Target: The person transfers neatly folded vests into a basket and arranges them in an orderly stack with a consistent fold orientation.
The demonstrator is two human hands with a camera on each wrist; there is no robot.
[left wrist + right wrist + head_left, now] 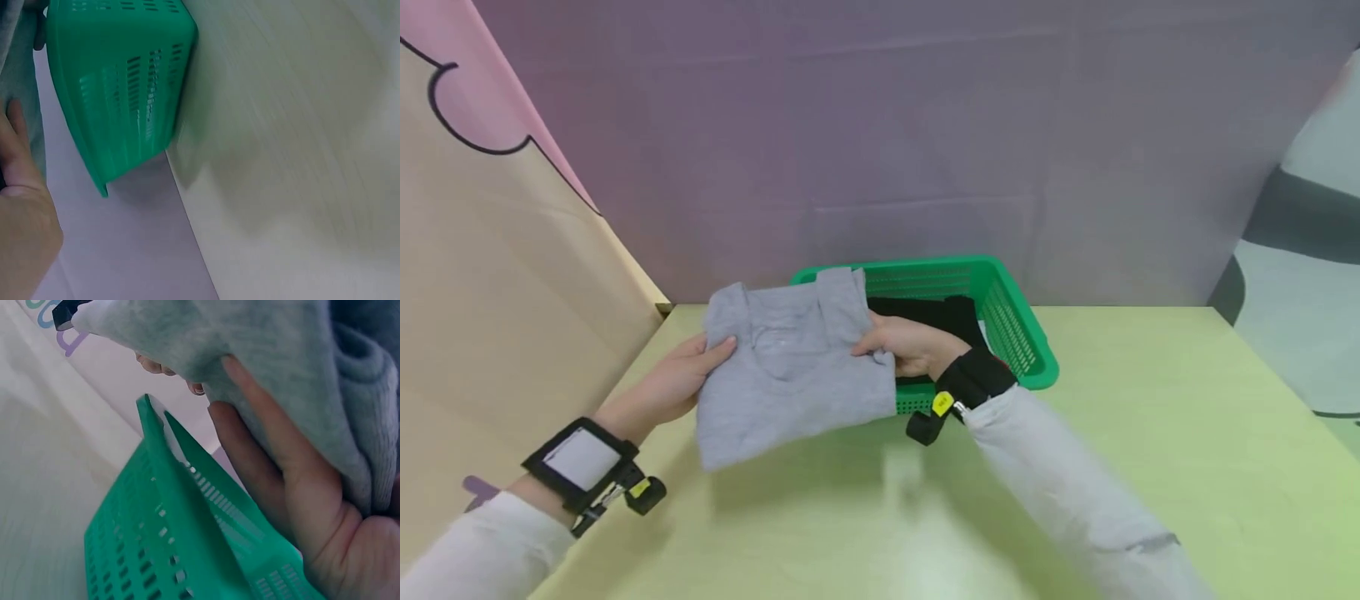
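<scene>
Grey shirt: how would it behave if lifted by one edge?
Probably floppy: the grey shirt sags between both hands. Likely light, since thumbs and fingers alone hold it above the basket. It may unfold.

Basket [1022, 333] blocks twelve o'clock, its mouth half covered by the shirt [790, 367]; open table [1150, 467] from three round to six o'clock.

We stood in what looked like a staged recording booth rather than a home: plain purple cloth [880, 142] hung as a backdrop, a tan and pink printed panel [490, 250] closed the left side, and a bare pale-green desk [1150, 433] carried only a green basket [1015, 333] of clothes.
</scene>
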